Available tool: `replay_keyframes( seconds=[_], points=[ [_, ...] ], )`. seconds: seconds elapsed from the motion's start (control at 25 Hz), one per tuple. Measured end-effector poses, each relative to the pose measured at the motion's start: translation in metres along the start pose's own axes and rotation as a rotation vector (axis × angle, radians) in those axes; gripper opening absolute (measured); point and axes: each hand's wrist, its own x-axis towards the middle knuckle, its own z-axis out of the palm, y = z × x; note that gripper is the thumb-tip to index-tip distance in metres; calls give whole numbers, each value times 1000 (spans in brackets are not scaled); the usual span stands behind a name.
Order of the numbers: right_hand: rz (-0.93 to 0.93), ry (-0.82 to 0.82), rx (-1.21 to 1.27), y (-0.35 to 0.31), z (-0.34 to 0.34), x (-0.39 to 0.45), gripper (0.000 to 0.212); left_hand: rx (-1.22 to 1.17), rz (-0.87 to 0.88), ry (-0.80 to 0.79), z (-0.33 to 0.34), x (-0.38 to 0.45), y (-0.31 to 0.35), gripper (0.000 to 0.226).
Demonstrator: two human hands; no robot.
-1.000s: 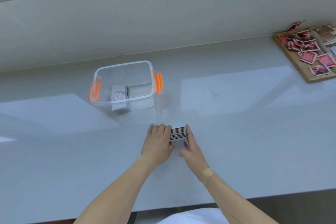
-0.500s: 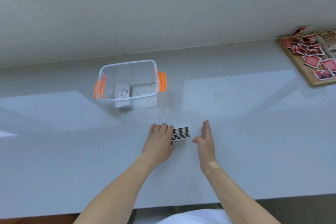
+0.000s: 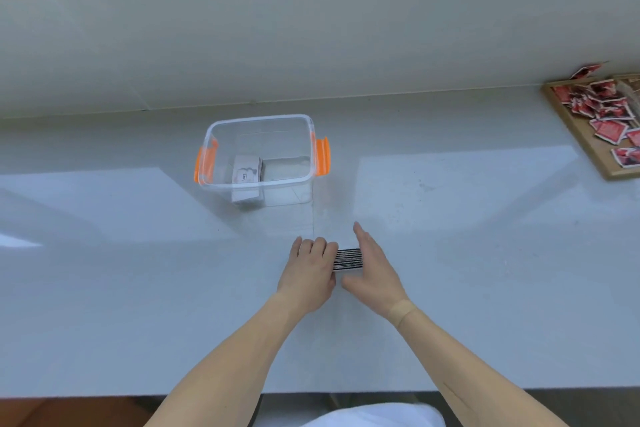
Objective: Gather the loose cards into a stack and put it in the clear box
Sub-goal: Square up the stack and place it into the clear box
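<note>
The left hand [image 3: 309,272] and the right hand [image 3: 372,265] press flat against the two sides of the card stack [image 3: 347,258], which stands on edge on the counter [image 3: 467,253]; neither hand closes around it. To square it well, I would push both palms evenly inward; the clear box [image 3: 258,152] waits open just beyond, with a white pack [image 3: 246,174] already inside.
</note>
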Motion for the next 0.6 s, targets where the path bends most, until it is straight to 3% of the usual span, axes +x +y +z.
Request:
replay_keyframes(
  seconds=[0.08,0.2,0.32,0.4,0.48,0.6],
  points=[
    [-225,-47,-490,-5,0,13,90,23,4,-22,1,0,0,46],
    [-334,-25,-817,-20,11,25,79,59,2,-74,-3,3,-2,55],
    [-290,-12,-849,-22,8,33,77,-106,24,-108,-15,6,-12,50],
    [-277,-7,-859,-20,8,31,68,-396,-131,-93,-23,1,-23,46],
    [-269,0,-833,-21,6,31,45,-702,-294,-43,-25,-8,-33,39],
    [-199,-29,-596,-27,-3,33,31,-996,-323,26,-30,-20,-40,37]
  ],
)
